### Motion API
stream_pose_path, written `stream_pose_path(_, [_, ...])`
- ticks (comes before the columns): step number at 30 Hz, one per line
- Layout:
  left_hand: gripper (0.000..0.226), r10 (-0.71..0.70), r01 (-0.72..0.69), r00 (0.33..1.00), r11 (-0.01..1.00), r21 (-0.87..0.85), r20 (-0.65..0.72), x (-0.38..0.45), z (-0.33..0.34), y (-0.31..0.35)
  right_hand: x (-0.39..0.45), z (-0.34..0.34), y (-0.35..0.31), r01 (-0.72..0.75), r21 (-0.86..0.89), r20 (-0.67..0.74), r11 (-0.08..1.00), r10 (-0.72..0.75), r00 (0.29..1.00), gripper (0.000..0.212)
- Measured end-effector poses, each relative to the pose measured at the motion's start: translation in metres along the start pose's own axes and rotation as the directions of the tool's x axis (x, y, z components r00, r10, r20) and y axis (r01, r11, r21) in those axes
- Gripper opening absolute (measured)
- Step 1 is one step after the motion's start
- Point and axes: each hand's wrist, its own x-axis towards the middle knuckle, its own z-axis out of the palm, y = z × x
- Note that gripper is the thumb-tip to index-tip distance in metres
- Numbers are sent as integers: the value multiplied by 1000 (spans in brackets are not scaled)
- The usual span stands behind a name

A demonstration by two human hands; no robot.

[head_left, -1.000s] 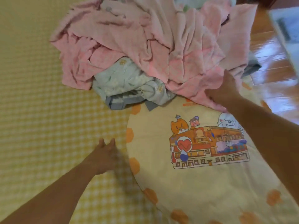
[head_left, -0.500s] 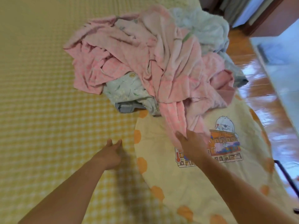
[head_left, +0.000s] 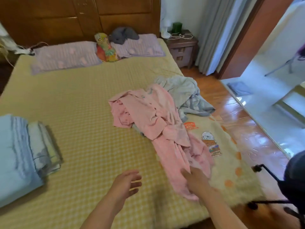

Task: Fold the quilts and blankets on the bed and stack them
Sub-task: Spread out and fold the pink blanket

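Dragged toward six o'clock, the pink blanket (head_left: 166, 123) trails from the right hand (head_left: 196, 179) clamped on its end; left hand (head_left: 127, 182) hovers, fingers apart, ready to spread it.

Pink blanket (head_left: 158, 119), pale blue-grey blanket (head_left: 184, 93), yellow-checked sheet (head_left: 82, 104), cream orange-dotted quilt (head_left: 231, 154), lilac pillows (head_left: 66, 57).

Wide bed (head_left: 85, 100), yellow checked cover. Up at the headboard, two lilac pillows (head_left: 66, 57), a bright floral cushion (head_left: 105, 48) wedged between them, and a grey bundle (head_left: 123, 36) on the right pillow. At the left edge, a folded stack (head_left: 21, 152) in pale blue. At the right, a cartoon quilt (head_left: 231, 162) lies flat under a pink blanket (head_left: 156, 116) and a blue-grey one (head_left: 186, 95).
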Motion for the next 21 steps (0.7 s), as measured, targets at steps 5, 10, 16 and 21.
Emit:
stream_pose_path(5, [45, -113, 120, 969, 993, -22, 221, -57, 15, 3, -77, 34, -37, 111, 148, 123, 983, -130, 984, 30])
stream_pose_path(10, [38, 41, -33, 997, 992, -120, 68, -67, 36, 9, -106, 33, -74, 299, 128, 302, 946, -324, 896, 19])
stream_pose_path(16, [23, 165, -163, 986, 972, -167, 1, -78, 0, 24, -86, 18, -51, -48, 633, 141, 773, -54, 989, 21])
stream_pose_path(21, [30, 235, -217, 962, 967, -132, 142, -105, -4, 53, -23, 66, -41, -9, 357, 64, 934, -15, 998, 90])
